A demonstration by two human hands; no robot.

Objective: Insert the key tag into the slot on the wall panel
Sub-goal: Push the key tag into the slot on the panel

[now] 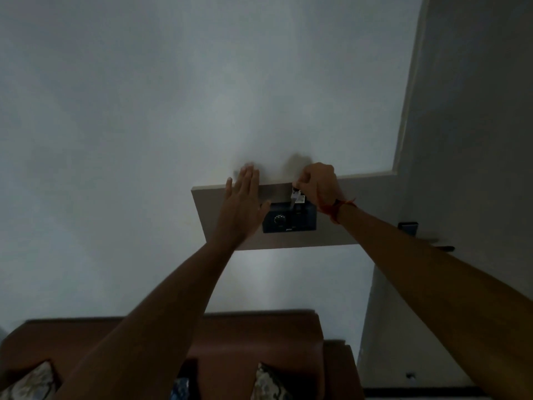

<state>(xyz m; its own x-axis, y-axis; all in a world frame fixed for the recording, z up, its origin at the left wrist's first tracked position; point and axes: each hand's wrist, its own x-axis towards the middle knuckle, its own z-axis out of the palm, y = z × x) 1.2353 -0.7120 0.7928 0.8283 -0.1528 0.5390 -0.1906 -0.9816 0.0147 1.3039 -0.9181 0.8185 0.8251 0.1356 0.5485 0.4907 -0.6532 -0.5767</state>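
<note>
A: Wall (pixel 144 111), pale and dim, fills most of the view. Beige mounting board (pixel 331 238) fixed to it, dark wall panel (pixel 288 219) set in the board, round dial (pixel 279 219) on the panel's left half.

B: Hands?

A: Left hand (pixel 242 203) flat on the board, fingers spread and straight, just left of the panel, holding nothing. Right hand (pixel 318 186) curled above the panel's upper right, fingertips pinched together on the key tag (pixel 297 197).

B: Where's the tag relative to the slot?

A: Tag hangs from the pinch, small and pale, right at the panel's top edge. Below it a dark vertical recess, probably the slot; too blurred to tell whether the tag's lower end is in it.

B: Anything else?

A: Red thread (pixel 336 210) at the right wrist. Brown sofa (pixel 259 336) along the bottom, patterned cushions (pixel 268 382) on it. Dark door handle (pixel 444 247) at far right
</note>
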